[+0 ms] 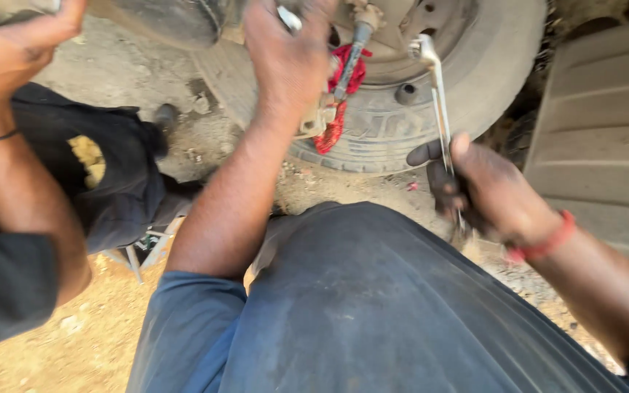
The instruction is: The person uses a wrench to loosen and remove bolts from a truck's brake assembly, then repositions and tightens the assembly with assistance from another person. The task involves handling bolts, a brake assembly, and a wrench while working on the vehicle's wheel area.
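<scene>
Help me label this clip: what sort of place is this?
Probably an outdoor, roadside-style vehicle repair spot: a tyre lies on bare sandy ground, and the right hand holds a wrench.

The person's right hand (485, 188), a red band at its wrist, is closed round the lower shaft of a long silver metal wrench (437, 102) whose ring end points up toward the hub of a worn black rubber tyre (475, 80) standing on sandy ground (89, 342). Their left hand (289, 54) reaches up to the metal parts at the wheel's centre, just beside a knotted red cloth strip (338, 109) hanging in front of the tyre. At the upper left, another person's hand (16, 47) is raised above a dark sleeve.
</scene>
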